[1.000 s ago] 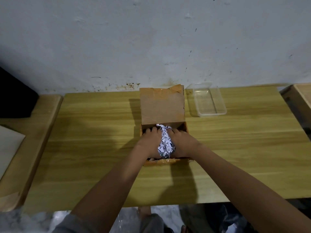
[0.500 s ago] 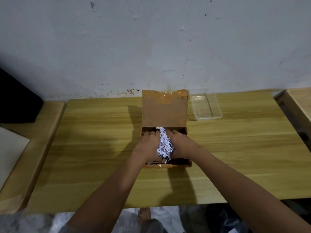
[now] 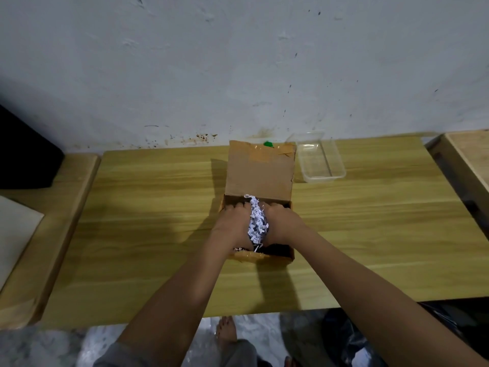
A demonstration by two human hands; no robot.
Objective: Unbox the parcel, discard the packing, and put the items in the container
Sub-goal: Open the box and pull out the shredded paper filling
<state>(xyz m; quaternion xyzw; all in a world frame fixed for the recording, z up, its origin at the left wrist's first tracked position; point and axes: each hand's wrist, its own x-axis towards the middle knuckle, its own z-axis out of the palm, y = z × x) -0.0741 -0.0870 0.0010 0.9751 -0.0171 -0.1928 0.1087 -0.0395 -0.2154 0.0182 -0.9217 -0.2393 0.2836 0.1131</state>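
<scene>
Scooping packing out of the box (image 3: 260, 176) was the step in hand, by my reading: the left hand (image 3: 232, 229) and the right hand (image 3: 281, 225) were both sunk into the open carton, palms facing, with a wad of shredded paper (image 3: 256, 223) pressed between them. Both hands were cupped round that wad, partly closed and sharing the hold; the fingertips curled down out of sight, so how tightly they gripped could not be told. The box sat mid-table (image 3: 158, 207), its lid flap thrown back toward the wall (image 3: 238, 62). The container (image 3: 321, 165), clear plastic and seemingly bare, stood just beside the flap on the right, apart from the hands.

The next move would likely call for lifting the wad clear without shedding strips, then carrying it off the table to wherever waste goes. A dark bag (image 3: 357, 340) lay on the floor past the near right edge and may have served for that, though this was a guess. Only then could the items be reached.

Hidden: whatever the parcel held. The hands and paper covered most of the opening, and the rest of the inside was dark. A small green thing (image 3: 269, 143) showed behind the flap's top edge, too little of it to name.
</scene>
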